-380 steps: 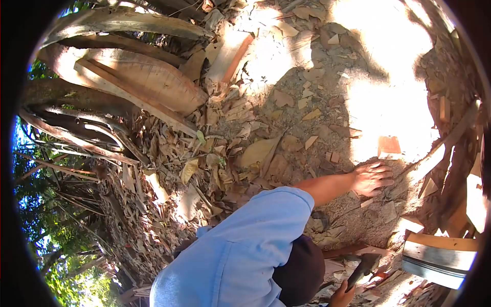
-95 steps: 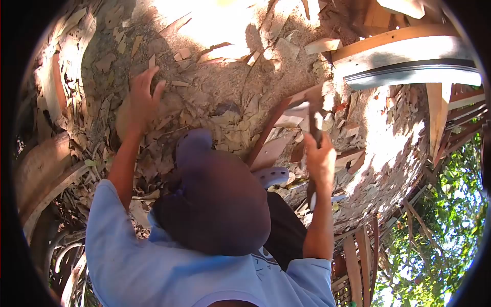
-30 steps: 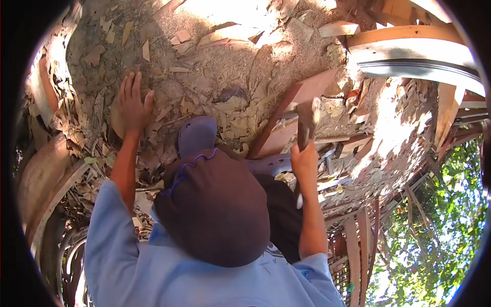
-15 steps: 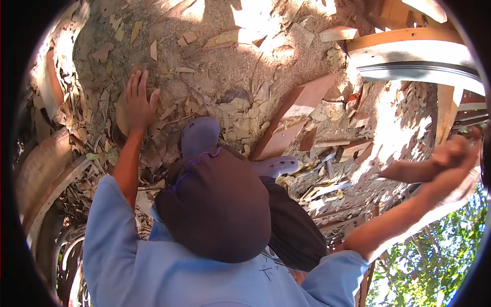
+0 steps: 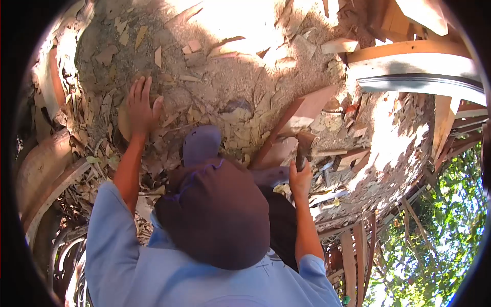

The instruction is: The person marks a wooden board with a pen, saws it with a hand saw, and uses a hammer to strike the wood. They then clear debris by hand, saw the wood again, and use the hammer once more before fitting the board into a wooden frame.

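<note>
My left hand (image 5: 141, 113) lies flat with its fingers stretched out, at the left of the ground. Under its palm shows the edge of a rounded brown piece (image 5: 123, 122), mostly hidden by the hand. At the right of the knees, my right hand (image 5: 300, 178) is closed around a dark, short-handled tool (image 5: 304, 149) with a wider head. That head overlaps the lower end of a reddish-brown wooden plank (image 5: 312, 105), which lies slanted on the dirt. Between the hands sit a grey-purple shoe (image 5: 202, 145) and the dark knee of the trousers (image 5: 220, 215).
Wood chips (image 5: 194, 46) and dry leaves litter the dirt. At the upper right stand boards (image 5: 409, 48) and a pale curved piece with a dark strip (image 5: 422, 84). Curved timber (image 5: 46, 158) lies at left. Sticks (image 5: 353, 256) and green foliage (image 5: 440, 225) fill the lower right.
My right hand has swung down and inward from the far right, bringing the dark tool to the plank's lower end. My left hand stays flat in nearly the same place.
</note>
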### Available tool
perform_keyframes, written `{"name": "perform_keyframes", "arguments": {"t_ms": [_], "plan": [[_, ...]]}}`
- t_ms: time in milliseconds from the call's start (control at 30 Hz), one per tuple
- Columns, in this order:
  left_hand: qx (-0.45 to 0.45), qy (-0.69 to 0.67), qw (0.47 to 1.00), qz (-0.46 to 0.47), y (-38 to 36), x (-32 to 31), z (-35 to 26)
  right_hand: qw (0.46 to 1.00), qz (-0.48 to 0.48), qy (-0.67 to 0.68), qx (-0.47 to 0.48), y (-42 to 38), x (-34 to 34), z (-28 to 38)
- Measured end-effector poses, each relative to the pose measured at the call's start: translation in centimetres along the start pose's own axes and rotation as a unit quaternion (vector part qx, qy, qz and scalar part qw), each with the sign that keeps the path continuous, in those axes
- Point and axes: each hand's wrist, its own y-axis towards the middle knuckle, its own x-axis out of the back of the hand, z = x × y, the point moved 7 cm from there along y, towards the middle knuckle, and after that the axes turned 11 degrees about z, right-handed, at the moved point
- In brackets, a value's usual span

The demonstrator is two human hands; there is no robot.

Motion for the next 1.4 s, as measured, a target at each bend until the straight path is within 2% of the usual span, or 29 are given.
{"name": "perform_keyframes", "arguments": {"t_ms": [67, 133, 167, 200, 233, 267, 300, 367, 433, 467, 500, 567, 633, 700, 733, 800, 867, 933, 967, 1000, 1100, 1133, 1167, 1200, 1233, 1267, 1300, 1333, 1400], "plan": [[0.005, -0.006, 1.000, -0.013, 1.1, 0.8, 0.0, 0.998, 0.059, -0.006, 0.004, 2.2, 3.8, 4.2], [0.001, -0.015, 1.000, 0.011, -1.0, 0.5, -1.1, 0.998, 0.050, -0.038, -0.007, 2.8, 9.8, 10.9], [0.001, -0.009, 1.000, 0.008, -1.1, 0.2, -0.8, 0.995, -0.031, -0.053, 0.074, 2.8, 13.8, 14.6], [-0.002, 0.002, 1.000, -0.004, 0.0, 0.2, -0.2, 0.993, -0.111, -0.016, 0.022, 2.8, 18.0, 16.3], [-0.004, 0.006, 1.000, -0.013, 0.6, 0.2, 0.0, 0.984, -0.158, 0.083, 0.000, 1.3, 22.2, 21.2], [-0.005, 0.006, 1.000, -0.012, 0.4, 0.2, -0.2, 0.952, -0.233, 0.103, 0.168, 0.8, 27.0, 23.3], [-0.005, 0.006, 1.000, -0.009, -0.1, 0.2, -0.4, 0.920, -0.278, 0.147, 0.234, 0.5, 31.1, 24.5], [-0.003, 0.009, 1.000, -0.013, 0.2, 0.5, -0.6, 0.894, -0.311, 0.178, 0.268, 0.6, 35.5, 25.1], [0.001, 0.007, 1.000, -0.004, -0.5, 0.4, -0.7, 0.943, -0.277, 0.086, 0.162, 2.4, 30.1, 21.7], [0.001, 0.005, 1.000, -0.003, -0.4, 0.2, -0.4, 0.971, -0.227, -0.012, 0.074, 3.4, 24.8, 18.5], [0.003, 0.002, 1.000, -0.009, 0.0, 0.1, -0.2, 0.985, -0.127, -0.119, -0.004, 4.2, 17.7, 14.4], [0.005, -0.010, 1.000, -0.010, 0.5, 0.4, 0.1, 0.970, 0.090, -0.224, -0.032, 3.8, 4.3, 6.6], [0.012, -0.021, 1.000, -0.013, 0.7, 0.2, -0.1, 0.971, 0.120, -0.202, -0.033, 2.3, 0.3, 3.6], [0.007, -0.024, 1.000, 0.000, 0.0, 0.2, -0.1, 0.969, 0.116, -0.188, -0.113, -0.3, 0.5, 2.7], [0.008, -0.025, 1.000, 0.013, -1.6, 0.2, -0.3, 0.979, 0.115, -0.144, -0.083, -1.5, 1.2, 3.0], [0.001, -0.018, 1.000, -0.004, 0.0, 0.0, 0.3, 0.996, 0.082, -0.037, 0.006, 0.6, 2.2, 5.0], [0.000, -0.016, 1.000, -0.014, 0.7, 0.6, 0.1, 0.996, 0.033, -0.035, 0.071, 2.1, 6.1, 9.7], [0.002, -0.016, 1.000, -0.009, -0.3, 0.6, -0.3, 0.989, -0.085, -0.068, 0.100, 1.6, 13.4, 17.2], [-0.001, -0.012, 1.000, -0.014, 0.0, 0.5, -0.2, 0.996, -0.083, -0.010, -0.018, 1.3, 17.0, 18.7], [-0.004, -0.009, 1.000, -0.015, 0.0, 0.4, -0.2, 0.981, -0.144, 0.082, 0.100, 0.8, 20.4, 21.5], [0.004, -0.002, 1.000, -0.013, -0.1, 0.5, -0.4, 0.898, -0.336, 0.232, 0.165, -1.0, 27.3, 27.1], [0.001, -0.004, 1.000, -0.010, -0.2, 0.4, -0.5, 0.901, -0.338, 0.222, 0.157, -0.7, 27.1, 25.7], [-0.001, -0.006, 1.000, -0.010, -0.3, 0.3, -0.5, 0.936, -0.306, 0.149, 0.093, 0.0, 24.0, 22.3], [-0.002, -0.006, 1.000, -0.016, 0.0, 0.4, -0.3, 0.968, -0.251, 0.007, -0.008, 1.2, 19.6, 18.5], [0.001, -0.003, 1.000, -0.015, 0.2, 0.3, -0.1, 0.974, -0.150, -0.145, -0.085, 2.1, 12.8, 14.3], [0.004, 0.001, 1.000, -0.015, 0.1, 0.2, 0.0, 0.965, 0.118, -0.207, -0.109, 2.2, 3.9, 12.1], [0.005, 0.003, 1.000, -0.013, -0.1, 0.1, 0.0, 0.955, 0.169, -0.243, -0.028, 0.9, 0.5, 8.1], [0.010, -0.005, 1.000, -0.014, -0.4, -0.1, 0.0, 0.957, 0.185, -0.215, -0.055, 0.4, 0.2, 8.0], [0.004, -0.012, 1.000, -0.018, -0.1, -0.4, 0.5, 0.973, 0.143, -0.179, -0.022, 2.0, 1.1, 8.6]]}}
